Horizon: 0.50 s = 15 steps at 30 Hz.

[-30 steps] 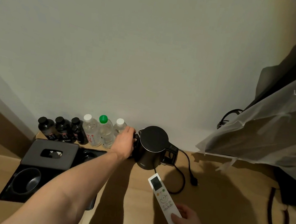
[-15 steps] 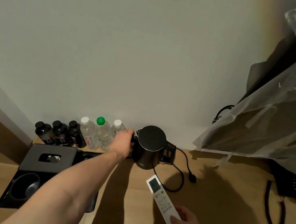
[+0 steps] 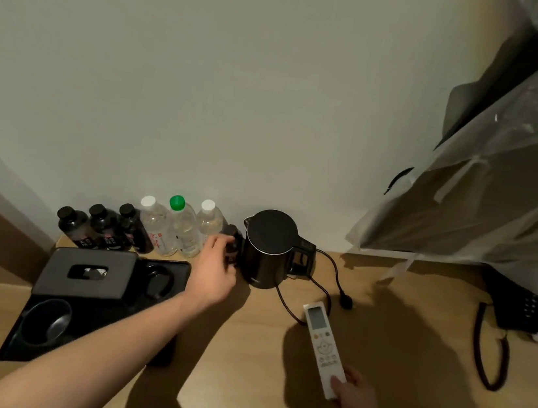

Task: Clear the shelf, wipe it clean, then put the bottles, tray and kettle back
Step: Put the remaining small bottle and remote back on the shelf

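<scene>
Since a moment ago the left hand is pulling back from the kettle, its fingers now curling round a small dark bottle just beside the kettle's spout side. Near the shelf's front edge, the right hand is pinching the near end of a white remote lying flat on the wood. Three dark bottles and three clear bottles (one green-capped) are standing along the wall, behind the black tray.
</scene>
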{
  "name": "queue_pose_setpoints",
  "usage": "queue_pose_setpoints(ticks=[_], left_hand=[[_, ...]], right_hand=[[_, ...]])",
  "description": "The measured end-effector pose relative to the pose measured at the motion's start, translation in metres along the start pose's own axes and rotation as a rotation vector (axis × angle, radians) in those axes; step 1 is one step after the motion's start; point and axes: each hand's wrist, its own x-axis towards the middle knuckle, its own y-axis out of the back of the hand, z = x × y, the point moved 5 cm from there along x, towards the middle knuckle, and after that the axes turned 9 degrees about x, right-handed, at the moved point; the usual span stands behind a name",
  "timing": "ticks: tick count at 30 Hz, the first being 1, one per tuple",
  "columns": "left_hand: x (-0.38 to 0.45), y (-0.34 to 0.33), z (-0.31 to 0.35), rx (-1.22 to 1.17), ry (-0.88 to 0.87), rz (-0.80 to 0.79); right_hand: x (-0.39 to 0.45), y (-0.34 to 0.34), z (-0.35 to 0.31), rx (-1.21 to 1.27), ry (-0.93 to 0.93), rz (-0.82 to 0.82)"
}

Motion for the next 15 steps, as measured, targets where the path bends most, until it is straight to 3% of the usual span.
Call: queue_pose_setpoints(ticks=[7, 11, 15], left_hand=[[-0.020, -0.029, 0.021, -0.371, 0.303, -0.270], [-0.010, -0.041, 0.027, -0.647, 0.464, -0.327], [0.001, -0.049, 0.032, -0.835, 0.554, -0.341]], right_hand=[[0.059, 0.047, -0.001, 0.048, -0.105, 0.180], [0.073, 0.057, -0.011, 0.144, -0.121, 0.219], [0.084, 0.060, -0.021, 0.070, -0.124, 0.212]])
